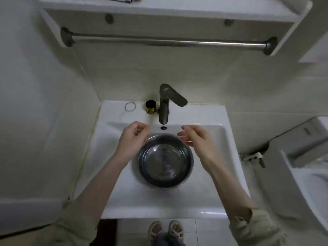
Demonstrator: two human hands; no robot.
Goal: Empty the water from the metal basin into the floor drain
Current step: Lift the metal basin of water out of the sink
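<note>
- Basin placement: the metal basin [166,160] sits upright in the white sink [159,201], at 6 o'clock from the faucet [164,107].
- The left hand [132,141] hovers at the rim's 10 o'clock and the right hand [197,141] at 2 o'clock, equally near; contact is unclear.
- Each grip is apart, fingers loosely curled, holding nothing.
- The basin is round with no long axis, shiny steel, with clear water inside.

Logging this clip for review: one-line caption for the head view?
Left hand and right hand, both empty, flank a metal basin of water sitting in the sink before the faucet.
</note>
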